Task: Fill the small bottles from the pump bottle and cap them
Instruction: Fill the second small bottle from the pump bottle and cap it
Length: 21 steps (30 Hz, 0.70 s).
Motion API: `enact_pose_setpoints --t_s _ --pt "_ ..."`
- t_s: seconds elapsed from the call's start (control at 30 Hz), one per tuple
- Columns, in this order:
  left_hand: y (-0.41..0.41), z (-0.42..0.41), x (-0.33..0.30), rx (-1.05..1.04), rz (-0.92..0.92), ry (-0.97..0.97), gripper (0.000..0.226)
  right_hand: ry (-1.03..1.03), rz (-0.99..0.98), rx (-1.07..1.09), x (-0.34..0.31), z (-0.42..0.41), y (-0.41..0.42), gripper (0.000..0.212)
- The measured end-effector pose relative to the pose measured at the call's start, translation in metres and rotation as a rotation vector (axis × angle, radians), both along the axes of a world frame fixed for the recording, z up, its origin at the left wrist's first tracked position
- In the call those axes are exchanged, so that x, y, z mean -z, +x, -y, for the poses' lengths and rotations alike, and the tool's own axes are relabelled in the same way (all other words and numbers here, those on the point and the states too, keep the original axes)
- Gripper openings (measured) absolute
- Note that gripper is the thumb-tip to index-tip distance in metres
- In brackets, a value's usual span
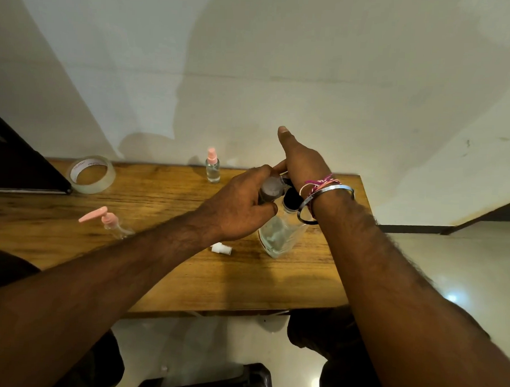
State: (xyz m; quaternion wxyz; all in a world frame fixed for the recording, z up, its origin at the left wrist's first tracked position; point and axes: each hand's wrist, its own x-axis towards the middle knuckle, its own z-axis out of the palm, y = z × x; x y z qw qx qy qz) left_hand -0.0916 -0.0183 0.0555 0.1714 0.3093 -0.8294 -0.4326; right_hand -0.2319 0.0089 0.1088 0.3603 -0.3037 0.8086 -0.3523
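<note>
Against a pale wall, on the tabletop, our left hand grips a small bottle under the pump bottle spout; right hand presses the pump, thumb raised.

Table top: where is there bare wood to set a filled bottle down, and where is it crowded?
Bare wood lies along the near edge of the table, and at the back between the tape roll and the pink-capped spray bottle. It is crowded mid-right, where both hands meet over the large clear bottle, with a loose white cap beside it.
</note>
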Motion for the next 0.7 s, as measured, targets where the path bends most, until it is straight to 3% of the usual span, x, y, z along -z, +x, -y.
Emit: enact_pose_setpoints --t_s 0.2,0.33,0.47,0.7 --pt "0.002 -0.001 -0.001 -0.01 0.014 -0.005 0.035 0.014 -0.133 -0.06 0.003 0.002 0.0 0.072" --pt "0.001 -0.003 -0.003 -0.009 -0.009 0.014 0.038 -0.011 0.021 0.017 0.001 0.002 -0.002 0.075" --pt "0.001 -0.008 -0.014 0.014 -0.075 0.071 0.066 -0.029 0.27 0.071 -0.009 0.003 -0.007 0.057" --pt "0.0 -0.006 -0.012 0.052 -0.123 0.092 0.079 0.013 0.375 0.072 -0.014 0.004 -0.006 0.061"
